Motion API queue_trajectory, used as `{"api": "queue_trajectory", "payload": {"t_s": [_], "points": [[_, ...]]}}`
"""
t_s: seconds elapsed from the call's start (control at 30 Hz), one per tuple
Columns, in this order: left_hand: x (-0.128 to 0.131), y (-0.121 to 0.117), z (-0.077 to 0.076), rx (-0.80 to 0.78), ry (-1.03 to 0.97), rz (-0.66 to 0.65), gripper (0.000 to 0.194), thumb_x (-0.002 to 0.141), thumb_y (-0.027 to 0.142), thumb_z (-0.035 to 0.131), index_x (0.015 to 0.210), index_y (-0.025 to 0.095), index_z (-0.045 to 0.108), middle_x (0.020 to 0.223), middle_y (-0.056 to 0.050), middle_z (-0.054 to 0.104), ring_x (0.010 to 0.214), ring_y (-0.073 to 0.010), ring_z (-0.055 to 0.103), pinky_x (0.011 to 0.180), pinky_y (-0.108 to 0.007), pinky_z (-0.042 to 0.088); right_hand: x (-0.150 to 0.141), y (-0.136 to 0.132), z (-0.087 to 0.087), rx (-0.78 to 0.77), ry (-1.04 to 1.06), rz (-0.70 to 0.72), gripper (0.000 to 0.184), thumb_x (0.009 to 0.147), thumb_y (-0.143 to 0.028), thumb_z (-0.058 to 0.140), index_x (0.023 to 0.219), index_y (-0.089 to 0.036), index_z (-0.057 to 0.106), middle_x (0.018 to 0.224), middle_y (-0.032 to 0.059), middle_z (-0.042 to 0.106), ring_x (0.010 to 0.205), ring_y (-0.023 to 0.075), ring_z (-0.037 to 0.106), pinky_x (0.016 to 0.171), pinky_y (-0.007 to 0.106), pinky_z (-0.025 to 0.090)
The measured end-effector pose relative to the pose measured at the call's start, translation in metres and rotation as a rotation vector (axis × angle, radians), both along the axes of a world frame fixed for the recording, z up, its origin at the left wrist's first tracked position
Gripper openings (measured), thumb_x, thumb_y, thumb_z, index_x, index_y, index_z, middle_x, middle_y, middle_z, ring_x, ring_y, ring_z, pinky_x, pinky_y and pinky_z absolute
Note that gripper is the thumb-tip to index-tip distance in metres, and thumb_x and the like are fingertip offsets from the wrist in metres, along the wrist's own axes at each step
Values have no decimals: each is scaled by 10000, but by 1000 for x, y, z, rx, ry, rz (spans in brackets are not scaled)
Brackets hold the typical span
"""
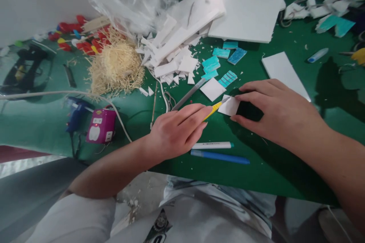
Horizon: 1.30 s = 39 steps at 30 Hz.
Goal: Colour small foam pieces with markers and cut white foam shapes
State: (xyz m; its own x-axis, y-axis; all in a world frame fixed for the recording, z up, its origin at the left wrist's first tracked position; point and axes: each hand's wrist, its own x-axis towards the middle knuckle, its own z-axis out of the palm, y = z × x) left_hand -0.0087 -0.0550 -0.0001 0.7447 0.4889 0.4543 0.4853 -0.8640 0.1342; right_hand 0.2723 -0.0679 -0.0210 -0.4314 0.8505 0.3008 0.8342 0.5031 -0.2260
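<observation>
My left hand [179, 129] is closed around a yellow craft knife [213, 111], its blade tip over a small white foam board piece [229, 106]. My right hand [282, 112] grips the right side of this piece between thumb and fingers. Just behind it lies a white foam board square [212, 89], beside a turquoise piece with dark stripes [228, 79]. A grey metal strip [188, 94] runs from behind my left hand. In front of my hands lie a white marker [212, 145] and a blue pen [221, 157].
White foam scraps [171, 59] and a pile of straw-like sticks [118, 68] cover the back left. A purple power adapter [100, 126] and a blue glue gun [76, 114] sit at left with cords. Large white boards [251, 3] lie behind; a white strip [285, 74] is at right.
</observation>
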Motion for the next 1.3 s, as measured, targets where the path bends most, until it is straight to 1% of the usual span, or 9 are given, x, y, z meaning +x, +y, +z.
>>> {"api": "queue_trajectory", "payload": {"t_s": [0.2, 0.33, 0.57, 0.7, 0.8, 0.93, 1.03, 1.17, 1.3], "points": [[0, 0, 0, 14, -9, 10, 288, 1034, 152, 581, 1320, 180, 599, 1176, -50, 816, 1053, -138, 802, 852, -195, 659, 1, 0, -1, 13, 5, 12, 333, 939, -429, 667, 1056, -148, 801, 1151, 189, 769, 1041, 354, 731, 840, 494, 634], [0, 0, -1, 11, -16, -1, 295, 1020, 142, 596, 1315, 142, 608, 1165, -73, 815, 1021, -146, 807, 840, -196, 662, -2, 0, 0, 14, -3, 2, 319, 926, -407, 679, 1046, -137, 801, 1149, 193, 768, 1029, 356, 731, 831, 503, 637], [0, -1, 0, -14, 12, -5, 256, 1028, 140, 589, 1282, 135, 618, 1159, -84, 811, 1011, -143, 803, 803, -195, 648, -3, 0, 0, 6, 10, -6, 290, 904, -386, 696, 1021, -141, 800, 1158, 195, 771, 1042, 368, 734, 817, 512, 637], [-1, -2, 3, -15, 38, 11, 256, 1034, 163, 591, 1288, 159, 617, 1158, -66, 810, 979, -132, 805, 787, -193, 643, -4, 0, 0, 3, 10, -32, 288, 902, -406, 690, 1005, -159, 795, 1160, 182, 773, 1046, 369, 736, 830, 523, 642], [-2, -3, 6, 0, 57, 22, 250, 1025, 159, 592, 1273, 168, 632, 1139, -55, 815, 950, -131, 808, 741, -189, 633, -4, -1, 0, 0, 9, -40, 289, 920, -425, 665, 1004, -180, 793, 1159, 167, 774, 1053, 362, 734, 832, 525, 643], [-2, -4, 11, 24, 68, 36, 227, 1003, 139, 608, 1223, 164, 655, 1095, -47, 824, 874, -128, 808, 669, -206, 615, -5, -2, 3, -54, 4, -54, 254, 937, -429, 644, 1013, -238, 792, 1193, 139, 770, 1092, 365, 720, 856, 552, 635], [-2, -6, 13, 42, 79, 43, 232, 990, 137, 614, 1211, 183, 669, 1083, -29, 827, 857, -121, 805, 659, -209, 615, -6, -2, 4, -64, 20, -73, 216, 926, -428, 662, 1002, -273, 793, 1189, 117, 773, 1094, 365, 719, 858, 563, 631], [-3, -9, 16, 50, 105, 61, 262, 968, 130, 635, 1221, 181, 681, 1069, -20, 829, 832, -116, 798, 646, -198, 612, -8, -3, 4, -54, 31, -81, 217, 913, -422, 683, 996, -251, 788, 1179, 128, 776, 1080, 365, 723, 855, 566, 634], [-2, -13, 21, 57, 123, 88, 227, 976, 140, 628, 1190, 185, 687, 1034, -3, 833, 770, -107, 788, 616, -206, 593, -6, -2, 5, -83, 9, -65, 233, 929, -438, 665, 1006, -254, 786, 1197, 128, 772, 1093, 362, 721, 854, 555, 632]]}}
